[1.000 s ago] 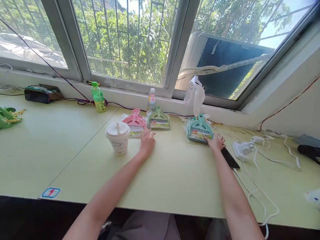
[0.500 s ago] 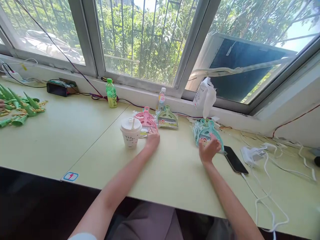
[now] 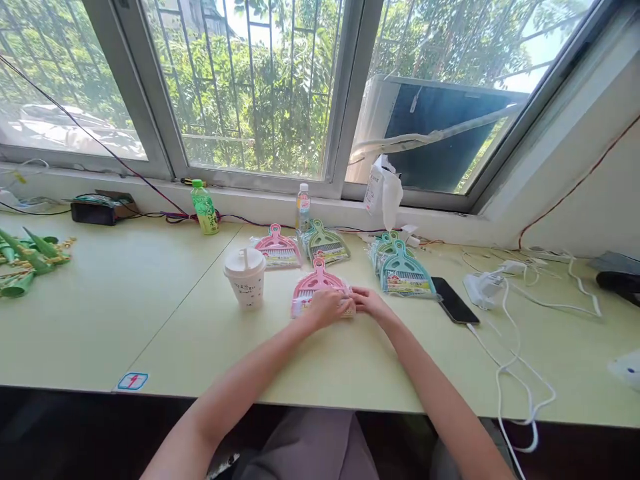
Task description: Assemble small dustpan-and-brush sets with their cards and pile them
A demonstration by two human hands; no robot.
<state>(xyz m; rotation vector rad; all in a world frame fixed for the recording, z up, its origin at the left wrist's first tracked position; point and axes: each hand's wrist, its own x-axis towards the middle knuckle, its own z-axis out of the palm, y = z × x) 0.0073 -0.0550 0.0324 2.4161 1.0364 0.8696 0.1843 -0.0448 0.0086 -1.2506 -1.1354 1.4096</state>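
A pink dustpan and brush set [image 3: 319, 281] in clear wrapping lies on the table in front of me. My left hand [image 3: 327, 309] is closed over its lower right part, the fingertips partly hidden. At the right edge of the same set, my right hand [image 3: 371, 304] grips with thumb and fingers. Behind it lies another pink set [image 3: 278, 248], beside a stack of olive-green sets [image 3: 326, 243]. Teal sets [image 3: 407, 272] overlap one another to the right of my right hand.
A white lidded cup [image 3: 245, 280] stands left of my left hand. By the window are a green bottle [image 3: 205, 208], a small clear bottle [image 3: 303, 208] and a white tissue pack [image 3: 383, 192]. A phone [image 3: 454, 300], charger [image 3: 485, 289] and white cables lie right; green cone-shaped pieces [image 3: 30, 263] lie far left.
A pink set has come forward from the back stack with my left hand. My right hand has left the teal sets and moved left to that pink set. A teal set now lies forward on its stack.
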